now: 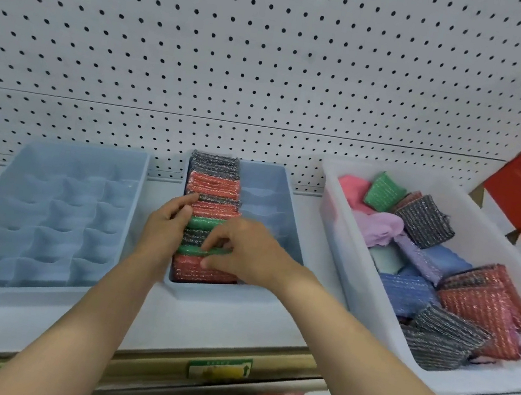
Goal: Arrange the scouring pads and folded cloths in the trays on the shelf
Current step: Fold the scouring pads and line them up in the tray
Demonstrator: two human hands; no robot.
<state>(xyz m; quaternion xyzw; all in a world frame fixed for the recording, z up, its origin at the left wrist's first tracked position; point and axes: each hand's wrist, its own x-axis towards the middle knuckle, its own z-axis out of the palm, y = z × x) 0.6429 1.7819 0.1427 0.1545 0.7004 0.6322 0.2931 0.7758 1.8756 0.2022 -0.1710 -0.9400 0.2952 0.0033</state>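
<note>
The right hand's (242, 251) grip is pinched on a green glittery scouring pad (195, 251) standing on edge in the row (214, 185) that fills the left column of the middle pale-blue plastic tray (268, 205). The left hand (164, 231) lies against the row with its fingers nearly straight. It is best to press the pad straight down while the left hand braces its neighbours upright.
</note>
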